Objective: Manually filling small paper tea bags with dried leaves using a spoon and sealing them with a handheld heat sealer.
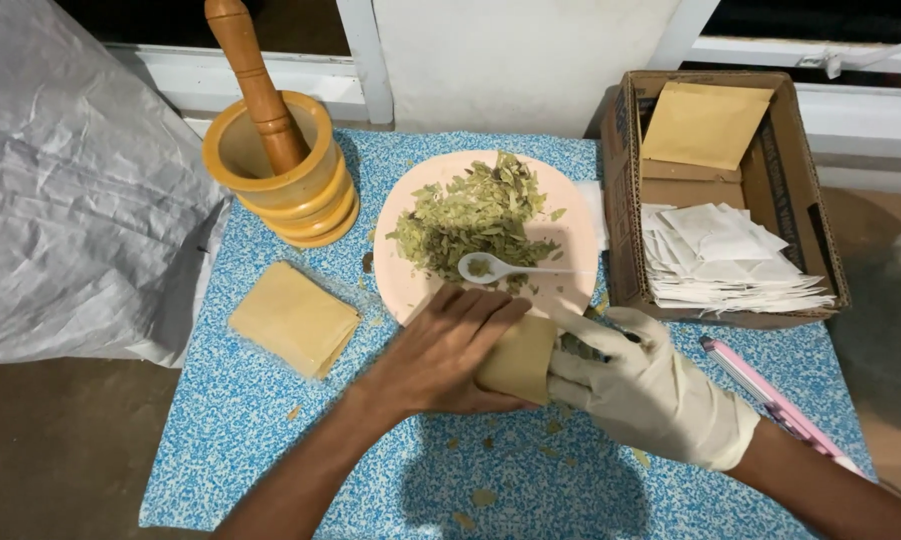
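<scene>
My bare left hand lies over a small tan paper pouch and holds it against the blue speckled table. My right hand, in a white glove, pinches dried green leaves at the pouch's open end. Just beyond my hands a pink plate carries a heap of dried leaves and a white plastic spoon.
A yellow wooden mortar with a pestle stands at the back left. A stack of tan pouches lies left. A cardboard box of white sachets and a tan envelope sits right. A pink tool lies near my right forearm.
</scene>
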